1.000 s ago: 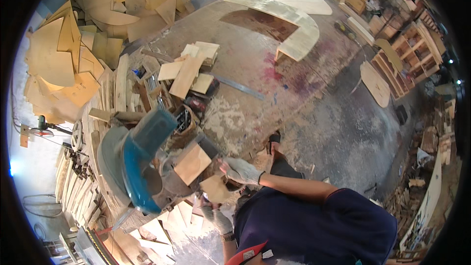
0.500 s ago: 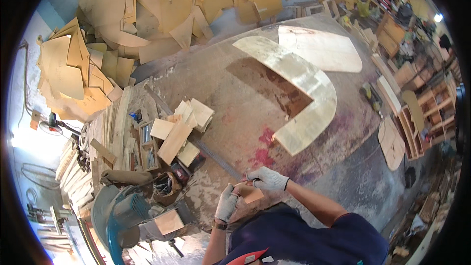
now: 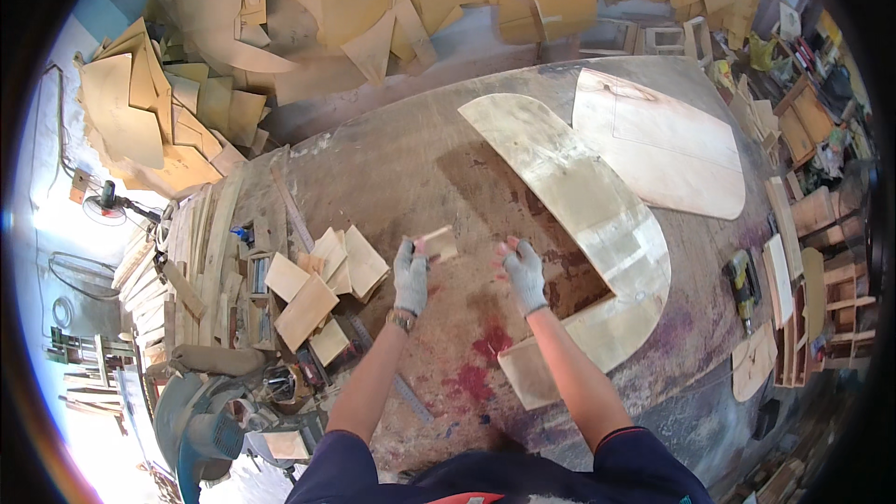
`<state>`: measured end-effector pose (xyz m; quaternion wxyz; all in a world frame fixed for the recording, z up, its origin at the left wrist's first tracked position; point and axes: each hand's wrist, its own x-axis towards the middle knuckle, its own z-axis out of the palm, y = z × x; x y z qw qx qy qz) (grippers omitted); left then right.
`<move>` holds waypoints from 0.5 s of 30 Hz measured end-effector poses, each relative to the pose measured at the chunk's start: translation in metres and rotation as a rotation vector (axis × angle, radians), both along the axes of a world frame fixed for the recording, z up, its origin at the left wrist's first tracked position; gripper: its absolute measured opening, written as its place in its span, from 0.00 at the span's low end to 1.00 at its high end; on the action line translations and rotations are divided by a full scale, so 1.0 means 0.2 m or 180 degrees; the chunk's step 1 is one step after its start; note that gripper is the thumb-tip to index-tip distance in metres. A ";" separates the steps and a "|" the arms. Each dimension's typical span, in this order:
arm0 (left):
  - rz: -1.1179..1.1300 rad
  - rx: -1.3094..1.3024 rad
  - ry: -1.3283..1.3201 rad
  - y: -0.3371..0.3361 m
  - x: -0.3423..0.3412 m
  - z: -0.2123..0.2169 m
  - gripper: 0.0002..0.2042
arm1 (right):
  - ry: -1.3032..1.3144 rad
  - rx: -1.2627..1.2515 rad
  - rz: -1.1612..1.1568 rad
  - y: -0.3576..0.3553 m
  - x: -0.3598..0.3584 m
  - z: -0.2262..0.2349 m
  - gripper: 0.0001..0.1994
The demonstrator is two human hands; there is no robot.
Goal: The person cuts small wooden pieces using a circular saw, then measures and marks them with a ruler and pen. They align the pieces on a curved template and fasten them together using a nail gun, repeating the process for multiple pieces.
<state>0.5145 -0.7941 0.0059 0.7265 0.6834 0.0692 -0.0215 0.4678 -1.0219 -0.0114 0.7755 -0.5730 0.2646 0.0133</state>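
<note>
Both my hands wear pale work gloves with bare fingertips and reach out over the brown worktable (image 3: 373,163). A small light wooden block (image 3: 441,244) is pinched in my left hand (image 3: 411,282). My right hand (image 3: 525,278) is a short way to the right, its fingers curled together; whatever they hold, if anything, is too small to make out. Just beyond it lies a large curved plywood panel (image 3: 597,189), bent like a hook. Left of my left hand is a loose pile of cut plywood pieces (image 3: 306,311).
A pale rounded board (image 3: 658,140) lies at the far right. A metal ruler (image 3: 411,399) rests near my left forearm. At the lower left stands a blue-green circular-blade saw (image 3: 201,429). A yellow-black power tool (image 3: 744,289) sits near the right edge. Cardboard-coloured templates (image 3: 359,0) hang behind.
My hands have moved forward, away from my body, and apart. The wooden block, earlier between both hands, is now in the left one only. The whole view has shifted.
</note>
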 end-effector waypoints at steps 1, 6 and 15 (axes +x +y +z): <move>0.0031 -0.0068 -0.0148 -0.04 0.14 -0.05 0.16 | 0.0086 0.0359 -0.0031 -0.04 0.15 -0.07 0.27; 0.0295 -0.0232 -0.0296 -0.23 0.75 -0.22 0.18 | -0.0352 0.2236 -0.0976 -0.14 0.74 -0.39 0.34; -0.0042 -0.0297 -0.0527 -0.43 1.49 -0.39 0.13 | -0.1445 0.0697 -0.0924 -0.07 0.81 -0.59 0.42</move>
